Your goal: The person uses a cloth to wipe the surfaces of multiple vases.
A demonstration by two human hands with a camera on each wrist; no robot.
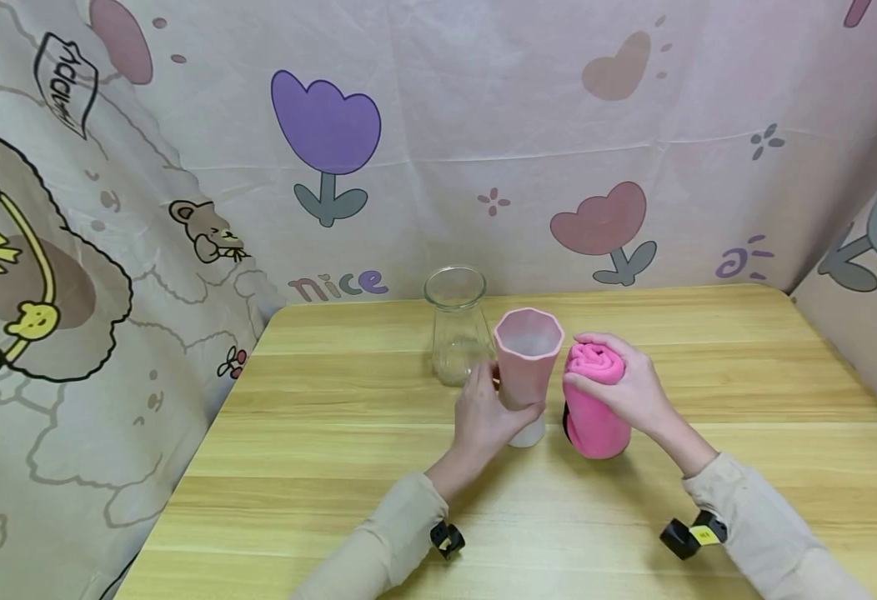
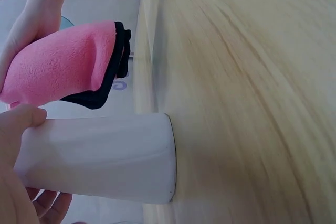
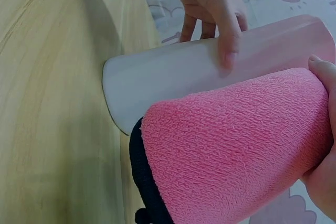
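Note:
In the head view my left hand (image 1: 487,412) grips a tall vase (image 1: 528,375), pink at its faceted rim and fading to white at its foot. The vase stands upright on the table, its open mouth facing up. Just to the right, my right hand (image 1: 633,387) holds a rolled pink towel (image 1: 598,417) around its upper end. Black trim (image 2: 118,59) edges the towel's lower end, which hangs close over the tabletop in the left wrist view. Thumb and fingers of the left hand (image 3: 215,3) lie on opposite sides of the vase in the right wrist view.
Behind the vase and slightly left stands a clear glass vase (image 1: 457,333) with a flared rim. Beneath everything is a wood-grain table (image 1: 318,467). A patterned cloth (image 1: 438,108) hangs along its back edge, with more cloth at both sides.

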